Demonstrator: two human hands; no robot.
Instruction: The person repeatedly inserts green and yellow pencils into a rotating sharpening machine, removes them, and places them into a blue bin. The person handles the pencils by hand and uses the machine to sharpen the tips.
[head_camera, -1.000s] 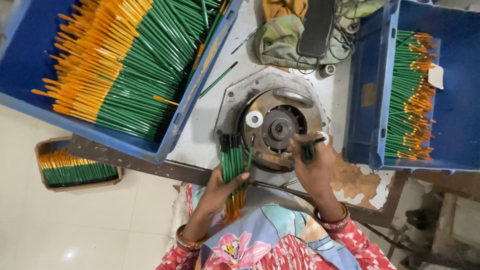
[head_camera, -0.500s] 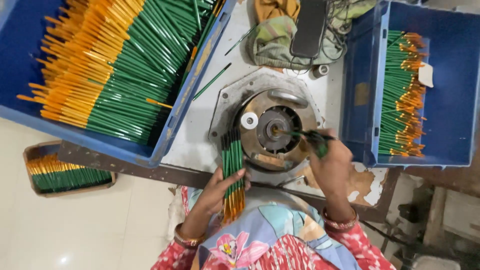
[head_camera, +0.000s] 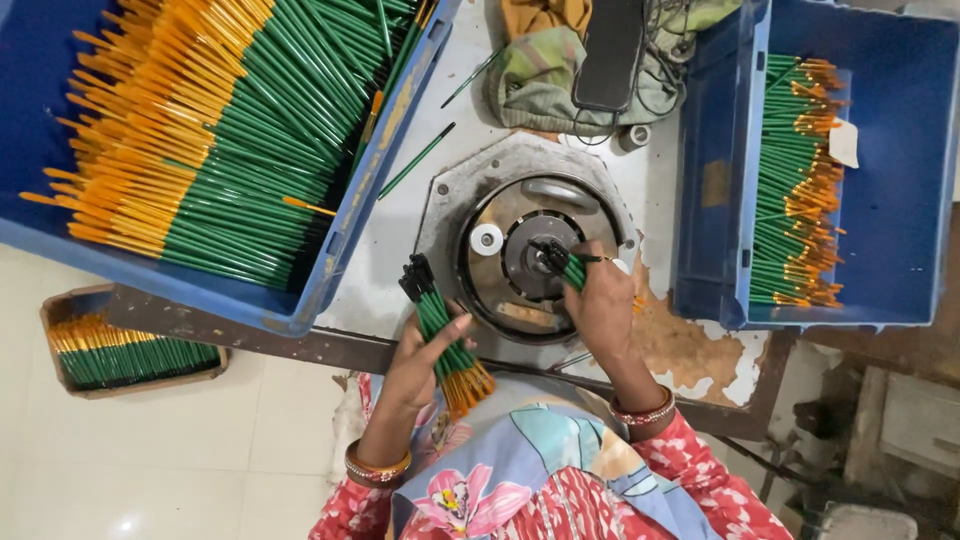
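Note:
My left hand (head_camera: 422, 362) grips a bundle of green pens (head_camera: 441, 336) with orange ends, held over the near edge of the white table. My right hand (head_camera: 603, 306) holds a single green pen (head_camera: 568, 266) with its dark tip pressed into the middle of a round metal machine (head_camera: 527, 258) on the table. A small white disc (head_camera: 486, 239) sits on the machine's left side.
A big blue crate (head_camera: 375, 195) of green-and-orange pens lies at the left, a second blue crate (head_camera: 715, 180) with pens at the right. Cloth (head_camera: 530, 75) and a black device (head_camera: 608, 45) lie behind the machine. A small box (head_camera: 60, 310) of pens sits on the floor.
My right hand has come back from the right with a pen and now presses it into the machine's centre. The bundle in my left hand has tilted slightly.

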